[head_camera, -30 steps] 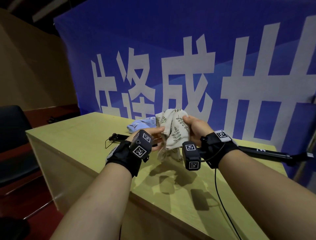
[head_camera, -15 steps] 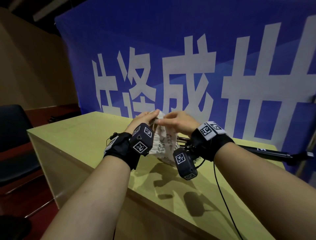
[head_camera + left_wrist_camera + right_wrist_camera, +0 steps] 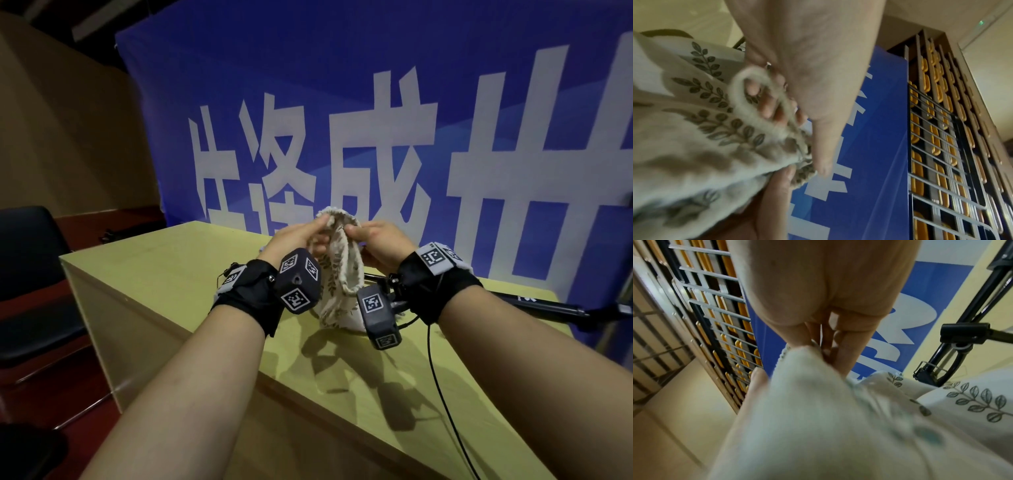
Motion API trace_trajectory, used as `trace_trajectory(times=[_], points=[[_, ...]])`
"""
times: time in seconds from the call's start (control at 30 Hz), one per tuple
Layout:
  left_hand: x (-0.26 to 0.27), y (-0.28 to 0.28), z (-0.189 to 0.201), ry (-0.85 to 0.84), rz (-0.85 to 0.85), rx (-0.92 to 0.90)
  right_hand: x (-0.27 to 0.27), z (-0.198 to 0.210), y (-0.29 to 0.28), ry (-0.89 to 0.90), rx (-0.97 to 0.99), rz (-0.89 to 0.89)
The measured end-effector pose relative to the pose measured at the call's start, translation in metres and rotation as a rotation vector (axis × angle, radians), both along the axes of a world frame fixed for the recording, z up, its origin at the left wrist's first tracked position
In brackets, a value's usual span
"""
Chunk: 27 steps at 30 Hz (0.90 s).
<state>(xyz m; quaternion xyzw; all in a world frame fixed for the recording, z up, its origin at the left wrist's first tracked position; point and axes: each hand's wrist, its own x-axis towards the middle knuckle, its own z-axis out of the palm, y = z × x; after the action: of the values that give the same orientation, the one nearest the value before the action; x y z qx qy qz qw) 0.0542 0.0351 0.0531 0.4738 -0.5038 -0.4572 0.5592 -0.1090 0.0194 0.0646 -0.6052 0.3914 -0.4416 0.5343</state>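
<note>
A cream cloth [image 3: 343, 270] printed with dark leaf sprigs is held up over the wooden table [image 3: 164, 274], its lower end bunched on the tabletop. My left hand [image 3: 301, 236] pinches the cloth's rolled top edge from the left. My right hand [image 3: 373, 240] pinches the same edge from the right, the two hands almost touching. In the left wrist view the cloth [image 3: 694, 129] folds over below my left hand [image 3: 807, 65], whose fingers curl into the fold. The right wrist view shows the cloth [image 3: 818, 418] drawn to a point between the fingers of my right hand [image 3: 828, 288].
A black folded tripod [image 3: 534, 305] lies across the table behind my right wrist, also in the right wrist view as the tripod [image 3: 953, 344]. A black cable [image 3: 442, 394] trails off the table's front edge. A blue banner [image 3: 342, 120] stands behind and a dark chair [image 3: 30, 274] is at left.
My hands have come together from holding the cloth apart and now both pinch its top edge, raised a little higher. The blue cloth behind is now hidden.
</note>
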Motion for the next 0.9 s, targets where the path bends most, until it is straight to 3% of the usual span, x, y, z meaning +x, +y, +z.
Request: trace_trajectory(times=[0.13, 0.23, 0.33, 0.47, 0.6, 0.8, 0.9], points=[[-0.008, 0.006, 0.005, -0.146, -0.094, 0.07, 0.0, 0.003, 0.001, 0.004, 0.025, 0.037], [-0.007, 0.007, 0.005, -0.105, -0.094, 0.049, 0.0, 0.004, 0.002, -0.021, 0.017, 0.081], [-0.001, 0.006, 0.004, -0.089, -0.066, 0.023, 0.001, 0.003, -0.003, -0.062, -0.016, -0.034], [0.009, 0.004, 0.004, -0.022, 0.002, -0.021, 0.002, 0.0, -0.014, -0.009, -0.119, -0.269], [0.022, 0.002, 0.008, 0.07, 0.039, -0.031, 0.001, 0.002, -0.018, 0.009, -0.113, -0.284], [0.054, -0.002, 0.009, 0.349, 0.119, -0.082, -0.008, -0.001, -0.027, 0.129, -0.135, -0.364], [0.058, 0.004, 0.009, 0.369, 0.196, -0.122, -0.006, -0.006, -0.03, 0.143, -0.104, -0.386]])
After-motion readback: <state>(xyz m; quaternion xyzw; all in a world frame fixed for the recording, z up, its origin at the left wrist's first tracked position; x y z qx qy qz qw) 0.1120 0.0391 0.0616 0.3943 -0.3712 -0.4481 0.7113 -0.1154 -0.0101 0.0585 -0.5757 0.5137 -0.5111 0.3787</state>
